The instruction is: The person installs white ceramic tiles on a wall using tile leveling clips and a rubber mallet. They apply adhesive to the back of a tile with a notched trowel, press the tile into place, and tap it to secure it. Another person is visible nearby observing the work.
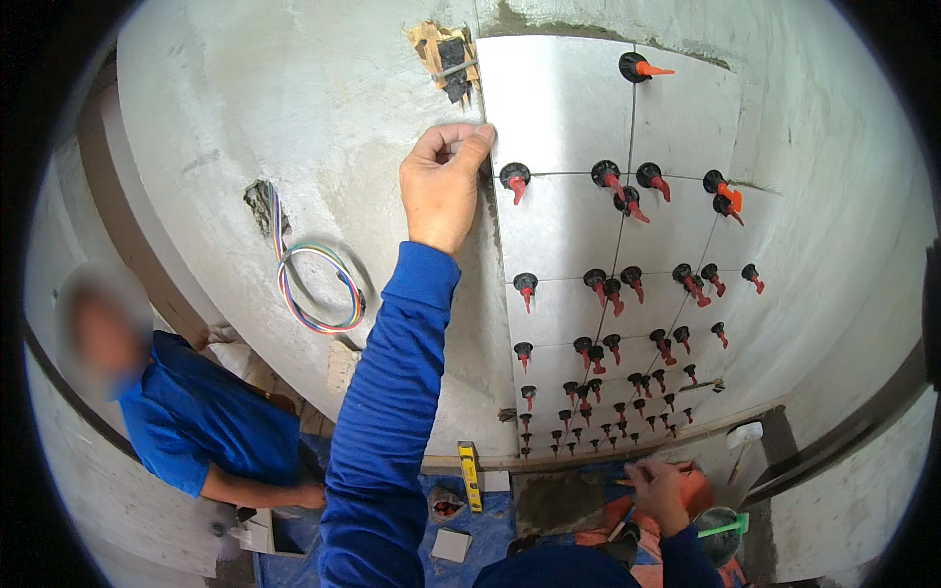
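My left hand (pixel 446 186) is raised to the wall, its fingers curled and pressed together. The thumb tip meets the left edge of the upper white tile (pixel 554 108); anything inside the pinch is hidden. Low on the right, my right hand (pixel 662 495) is closed with its fingertips together. A small orange-yellow tip shows at those fingers, too small to name. Tiles cover the wall to the right of my left hand, with black-and-red tile levelling spacers (pixel 515 178) along their joints. An orange-handled tile levelling spacer (pixel 637 68) sits at the top joint.
Coiled coloured wires (pixel 319 318) hang from a hole at left. A taped wall opening (pixel 451 64) lies above my left hand. A person in blue (pixel 211 421) is at lower left. Below are a yellow spirit level (pixel 470 478), a loose tile (pixel 451 545) and a bucket (pixel 720 539).
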Tool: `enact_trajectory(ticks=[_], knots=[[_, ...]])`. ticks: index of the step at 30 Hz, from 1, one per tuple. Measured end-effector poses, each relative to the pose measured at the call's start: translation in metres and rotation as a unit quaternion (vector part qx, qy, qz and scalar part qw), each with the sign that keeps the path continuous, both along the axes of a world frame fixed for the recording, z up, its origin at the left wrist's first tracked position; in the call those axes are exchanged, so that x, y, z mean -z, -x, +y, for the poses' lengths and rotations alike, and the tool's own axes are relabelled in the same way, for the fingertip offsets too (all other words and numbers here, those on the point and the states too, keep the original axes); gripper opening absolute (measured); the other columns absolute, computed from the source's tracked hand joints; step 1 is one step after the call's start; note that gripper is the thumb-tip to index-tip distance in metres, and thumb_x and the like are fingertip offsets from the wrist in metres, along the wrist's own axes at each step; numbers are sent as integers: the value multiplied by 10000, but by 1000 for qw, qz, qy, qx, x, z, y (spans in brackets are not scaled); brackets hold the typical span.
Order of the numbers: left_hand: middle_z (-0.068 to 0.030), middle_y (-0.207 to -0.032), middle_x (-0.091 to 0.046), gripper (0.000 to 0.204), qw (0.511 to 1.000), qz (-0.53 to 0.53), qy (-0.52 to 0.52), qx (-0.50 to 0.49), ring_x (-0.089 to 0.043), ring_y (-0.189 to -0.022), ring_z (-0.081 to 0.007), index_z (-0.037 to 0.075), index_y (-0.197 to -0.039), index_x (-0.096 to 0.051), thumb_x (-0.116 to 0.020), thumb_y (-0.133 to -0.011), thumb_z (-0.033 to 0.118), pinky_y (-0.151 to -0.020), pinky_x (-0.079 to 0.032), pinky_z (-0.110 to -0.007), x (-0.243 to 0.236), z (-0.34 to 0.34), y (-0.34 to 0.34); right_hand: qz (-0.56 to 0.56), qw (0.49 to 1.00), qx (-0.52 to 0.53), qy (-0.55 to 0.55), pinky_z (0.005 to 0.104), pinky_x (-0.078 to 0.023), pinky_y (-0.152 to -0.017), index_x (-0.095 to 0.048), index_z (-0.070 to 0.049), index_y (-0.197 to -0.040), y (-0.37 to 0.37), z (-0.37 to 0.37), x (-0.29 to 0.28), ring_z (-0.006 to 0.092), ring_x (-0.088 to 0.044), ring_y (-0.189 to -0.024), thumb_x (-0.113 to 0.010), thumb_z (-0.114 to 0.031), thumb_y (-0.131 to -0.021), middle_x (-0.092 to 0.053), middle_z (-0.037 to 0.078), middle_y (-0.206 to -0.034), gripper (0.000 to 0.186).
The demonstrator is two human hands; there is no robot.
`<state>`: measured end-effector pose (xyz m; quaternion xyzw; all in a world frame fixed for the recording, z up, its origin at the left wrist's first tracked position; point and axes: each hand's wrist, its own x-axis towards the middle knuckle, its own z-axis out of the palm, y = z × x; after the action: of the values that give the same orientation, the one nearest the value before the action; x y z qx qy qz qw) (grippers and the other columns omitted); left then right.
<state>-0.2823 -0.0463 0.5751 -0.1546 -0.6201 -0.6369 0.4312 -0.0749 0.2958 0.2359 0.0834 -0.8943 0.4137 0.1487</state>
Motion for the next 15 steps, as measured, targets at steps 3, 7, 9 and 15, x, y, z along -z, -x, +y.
enact_trajectory(ticks=[3,7,9,15], knots=[[-16,-822,-701,265,1000,-8,-8,-9,-578,-730,-83,-10,-985,-766,-821,-890,231,-684,-486,-249,-1,3,0,177,984,21,-19,395,-497,-599,-686,-25,-956,35,-9,-110,308,-649,-639,-797,-104,-889,-676,135,-772,152],[-23,-853,-700,272,999,-23,-27,-4,-581,-748,-87,-7,-988,-757,-840,-885,231,-694,-473,-245,-4,10,-3,426,894,35,-133,314,-459,-590,-700,-43,-923,71,-36,-272,186,-608,-680,-817,-5,-833,-683,86,-858,152],[-14,-832,-687,264,998,-25,-58,19,-569,-725,-85,-5,-973,-749,-847,-886,224,-673,-458,-241,-8,15,-1,564,804,14,-185,344,-473,-674,-712,-60,-935,92,-60,-341,244,-603,-757,-837,-48,-801,-701,68,-930,183],[33,-675,-596,303,994,-5,-111,-20,-500,-588,-60,6,-879,-747,-874,-850,279,-544,-419,-247,-12,24,4,724,634,19,-271,386,-474,-769,-743,-117,-963,157,-133,-452,242,-607,-896,-817,-189,-819,-694,16,-913,177]])
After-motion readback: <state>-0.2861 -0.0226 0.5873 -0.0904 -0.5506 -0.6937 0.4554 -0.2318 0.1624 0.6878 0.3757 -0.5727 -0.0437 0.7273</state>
